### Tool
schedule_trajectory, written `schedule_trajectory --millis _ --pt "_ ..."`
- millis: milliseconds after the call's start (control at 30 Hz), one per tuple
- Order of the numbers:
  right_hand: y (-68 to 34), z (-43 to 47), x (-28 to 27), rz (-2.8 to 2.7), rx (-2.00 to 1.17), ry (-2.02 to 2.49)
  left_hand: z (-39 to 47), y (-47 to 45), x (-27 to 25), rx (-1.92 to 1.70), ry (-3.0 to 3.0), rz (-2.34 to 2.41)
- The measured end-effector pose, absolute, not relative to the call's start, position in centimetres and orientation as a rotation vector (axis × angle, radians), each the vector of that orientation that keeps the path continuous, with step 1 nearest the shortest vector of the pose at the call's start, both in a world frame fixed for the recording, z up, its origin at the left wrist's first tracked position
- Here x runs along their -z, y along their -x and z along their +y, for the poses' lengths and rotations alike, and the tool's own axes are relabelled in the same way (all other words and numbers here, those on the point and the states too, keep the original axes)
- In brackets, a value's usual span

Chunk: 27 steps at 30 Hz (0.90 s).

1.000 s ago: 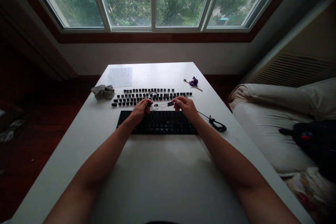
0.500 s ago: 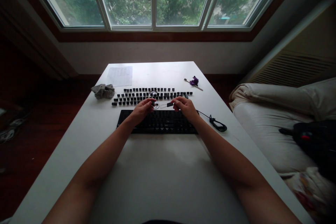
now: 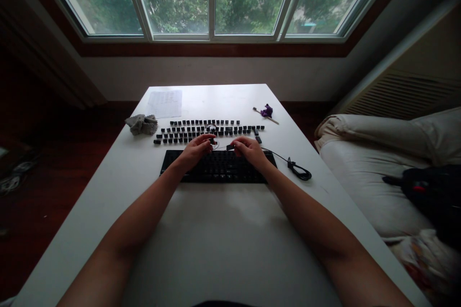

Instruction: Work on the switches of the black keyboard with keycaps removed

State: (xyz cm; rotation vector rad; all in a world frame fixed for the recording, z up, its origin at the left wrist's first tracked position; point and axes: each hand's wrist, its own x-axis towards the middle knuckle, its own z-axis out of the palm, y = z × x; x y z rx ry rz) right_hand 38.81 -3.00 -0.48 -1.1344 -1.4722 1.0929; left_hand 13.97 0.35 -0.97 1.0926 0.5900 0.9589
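My left hand (image 3: 197, 149) is closed, pinching a small dark keycap (image 3: 212, 141) above the keyboard's far edge. In my right hand (image 3: 249, 149) is the black handle of a wire keycap puller (image 3: 229, 147), its thin wires pointing left toward the left fingertips. I cannot tell whether the wires touch the keycap. Below both hands lies a black keyboard (image 3: 223, 169), partly hidden by them. Several rows of loose black keycaps (image 3: 201, 129) stand just beyond it. A pale ring-shaped thing (image 3: 216, 144) shows beside the left fingertips.
A coiled black cable (image 3: 298, 171) lies right of the keyboard. On the white table (image 3: 216, 240) are a grey cloth (image 3: 141, 125), a printed sheet (image 3: 164, 103), a brush (image 3: 272, 119) and a crumpled purple thing (image 3: 267, 111). A sofa (image 3: 360, 177) stands to the right.
My right hand has moved slightly left and down, bringing the keycap puller closer to the left hand. My left hand has shifted only a little.
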Motion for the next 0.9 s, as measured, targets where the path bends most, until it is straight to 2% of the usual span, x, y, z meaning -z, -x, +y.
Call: schedule_trajectory --millis 700,900 --pt "-38.4 -3.2 1.9 -1.576 -1.071 1.162 0.6 -13.9 1.2 -1.036 -1.218 0.841" --pt "-38.5 -3.1 2.1 -1.581 -1.059 1.171 1.5 -13.7 1.7 -1.139 -1.079 0.893"
